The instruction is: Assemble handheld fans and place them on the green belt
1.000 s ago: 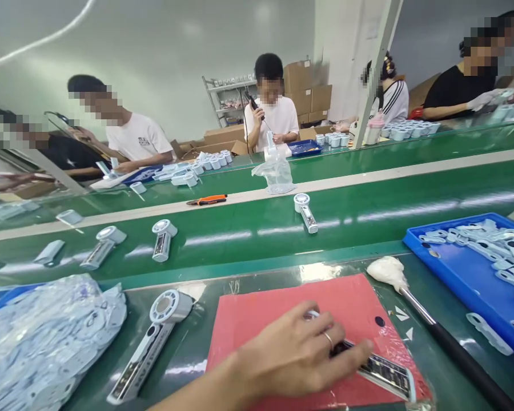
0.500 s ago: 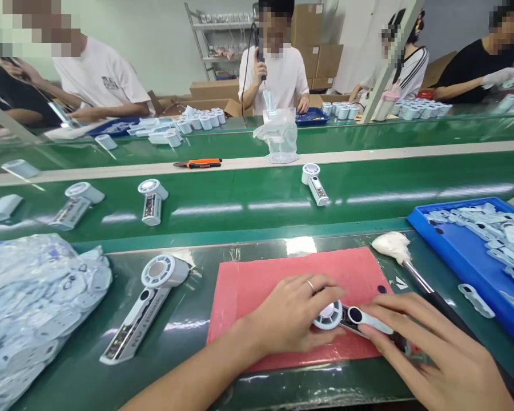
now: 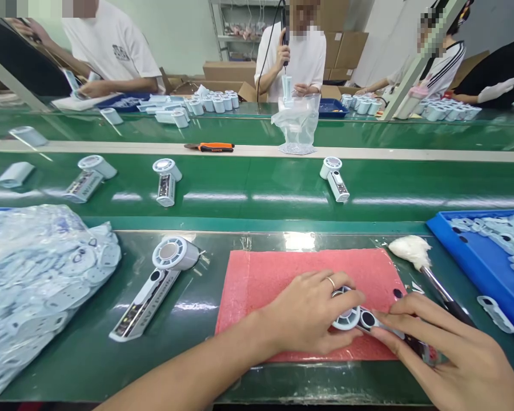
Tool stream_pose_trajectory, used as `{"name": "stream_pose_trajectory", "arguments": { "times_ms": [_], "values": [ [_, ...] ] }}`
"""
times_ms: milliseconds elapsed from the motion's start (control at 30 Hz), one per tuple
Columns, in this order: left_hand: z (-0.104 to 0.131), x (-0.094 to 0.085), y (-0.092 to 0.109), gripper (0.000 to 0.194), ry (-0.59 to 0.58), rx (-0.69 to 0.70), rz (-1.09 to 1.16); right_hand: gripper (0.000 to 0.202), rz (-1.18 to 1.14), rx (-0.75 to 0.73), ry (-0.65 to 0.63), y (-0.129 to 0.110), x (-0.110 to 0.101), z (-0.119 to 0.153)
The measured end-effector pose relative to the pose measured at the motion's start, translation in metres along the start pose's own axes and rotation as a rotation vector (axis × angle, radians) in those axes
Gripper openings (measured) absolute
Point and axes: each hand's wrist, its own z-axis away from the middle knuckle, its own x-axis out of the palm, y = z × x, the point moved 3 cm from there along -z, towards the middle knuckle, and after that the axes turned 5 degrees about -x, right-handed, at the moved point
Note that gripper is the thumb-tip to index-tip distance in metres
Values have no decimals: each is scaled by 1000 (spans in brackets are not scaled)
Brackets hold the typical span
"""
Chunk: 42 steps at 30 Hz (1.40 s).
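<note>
On the red mat lies a light-blue handheld fan, its round head toward the left and its handle toward the right. My left hand is wrapped round the fan's head, a ring on one finger. The fingers of my right hand pinch a slim light-blue cover piece with a black oval, lying along the fan's handle. Part of the handle is hidden under my right hand. Another fan rests on the dark green table left of the mat.
A plastic bag of light-blue parts fills the left. To the right are a white-tipped tool, a loose cover and a blue tray. Fans and orange pliers lie beyond; several people work across the belt.
The view has shifted, so most things appear farther right in the picture. Both my hands keep their hold on the fan and the cover. Across the belt, a person's free hand has risen toward the bag.
</note>
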Motion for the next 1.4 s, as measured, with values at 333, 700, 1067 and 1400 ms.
{"name": "stream_pose_trajectory", "arguments": {
  "times_ms": [333, 700, 1067, 1400],
  "values": [
    [2, 3, 4, 28, 43, -19, -8, 19, -158, 240, -61, 17, 13, 17],
    [12, -18, 35, 16, 2, 166, -82, 54, -40, 136, -284, 11, 16, 47],
    [18, -5, 58, 37, -106, 207, -456, 34, 222, -383, -163, 9, 29, 51],
    [9, -15, 63, 42, -223, 103, -388, 46, 134, -299, -212, 15, 29, 52]
  ]
}}
